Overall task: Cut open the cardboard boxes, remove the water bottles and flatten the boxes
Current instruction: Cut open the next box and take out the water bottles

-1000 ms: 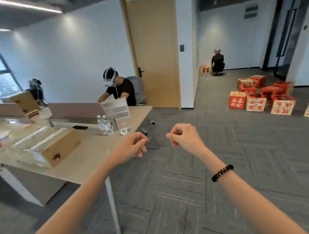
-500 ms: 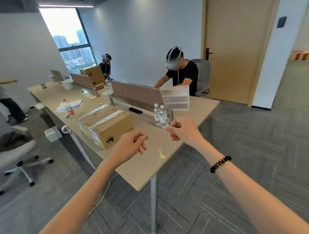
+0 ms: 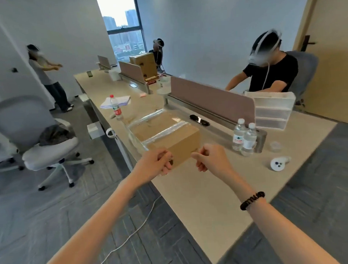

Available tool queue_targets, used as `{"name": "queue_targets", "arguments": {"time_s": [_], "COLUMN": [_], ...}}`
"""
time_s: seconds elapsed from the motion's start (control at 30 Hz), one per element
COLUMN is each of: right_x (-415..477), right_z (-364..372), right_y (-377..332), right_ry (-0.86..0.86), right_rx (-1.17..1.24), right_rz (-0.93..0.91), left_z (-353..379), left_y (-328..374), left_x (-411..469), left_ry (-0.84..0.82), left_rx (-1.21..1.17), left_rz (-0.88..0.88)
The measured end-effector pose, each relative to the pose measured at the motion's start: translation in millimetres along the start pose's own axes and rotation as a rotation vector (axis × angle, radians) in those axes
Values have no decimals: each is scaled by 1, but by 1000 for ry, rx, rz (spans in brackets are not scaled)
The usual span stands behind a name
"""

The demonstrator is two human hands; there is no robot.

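Box (image 3: pixel 165 130) now straight ahead on desk (image 3: pixel 202 200) — left hand (image 3: pixel 153 162), right hand (image 3: pixel 209 160) still curled, empty, apart.

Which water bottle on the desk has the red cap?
The lone bottle by the paper stack, beyond the taped box; the pair near the white drawers have white caps.

Both forearms show bare all the way down to the left hand (image 3: pixel 153 163) and the right hand (image 3: pixel 211 162). What I can see worn is a black bracelet (image 3: pixel 252 200) round the right wrist: a thin band, lumpy along its length like small beads or a tight coil, too blurred to tell which, sitting snug against the arm
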State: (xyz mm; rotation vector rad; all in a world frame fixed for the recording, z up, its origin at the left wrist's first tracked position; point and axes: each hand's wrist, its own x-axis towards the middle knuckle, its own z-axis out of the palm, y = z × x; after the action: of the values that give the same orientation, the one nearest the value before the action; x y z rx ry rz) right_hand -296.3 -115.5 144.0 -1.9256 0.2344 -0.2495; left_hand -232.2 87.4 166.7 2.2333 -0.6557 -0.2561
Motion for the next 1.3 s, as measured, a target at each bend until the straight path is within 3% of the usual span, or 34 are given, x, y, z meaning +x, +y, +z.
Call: {"name": "queue_targets", "arguments": {"time_s": [0.37,0.53,0.73,0.97,1.17,1.3], "right_x": [177,273,316,332,348,349], "right_z": [124,147,161,189,232,240], "right_y": [34,66,84,118,128,133], "right_ry": [102,192,289,390,511,580], "right_rx": [-52,-135,-314,-738,-733,-765], "right_rz": [177,259,312,375,588,616], "left_z": [-81,-98,-103,-77,-63,-60], "left_y": [-161,-202,-235,-293,-338,-348], "left_x": [171,258,331,412,452,447], "left_ry": [-128,-142,-209,-294,-379,-331], "left_rx": [24,34,37,191,439,408], "left_rz": [-16,3,31,282,385,539]}}
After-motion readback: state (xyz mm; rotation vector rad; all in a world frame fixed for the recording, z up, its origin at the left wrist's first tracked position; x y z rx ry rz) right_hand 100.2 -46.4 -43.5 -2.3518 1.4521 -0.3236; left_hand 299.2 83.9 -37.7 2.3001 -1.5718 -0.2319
